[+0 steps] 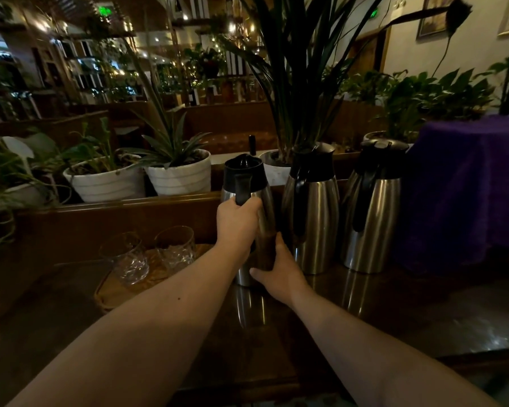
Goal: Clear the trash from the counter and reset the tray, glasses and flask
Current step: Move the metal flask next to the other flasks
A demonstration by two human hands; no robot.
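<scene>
Both bare forearms reach in: left hand [237,221] wraps the steel flask [249,218] by its black handle, right hand [276,271] cups its base beside two matching flasks [312,212]. Clear glasses [130,257] sit on the woven tray [112,292]; no trash visible, reset nearly finished.

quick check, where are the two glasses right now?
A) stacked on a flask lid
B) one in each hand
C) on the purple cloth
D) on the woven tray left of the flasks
D: both glasses stand on the woven tray, left of the flask; the left hand grips that flask's handle and the right hand steadies its lower body.
</scene>
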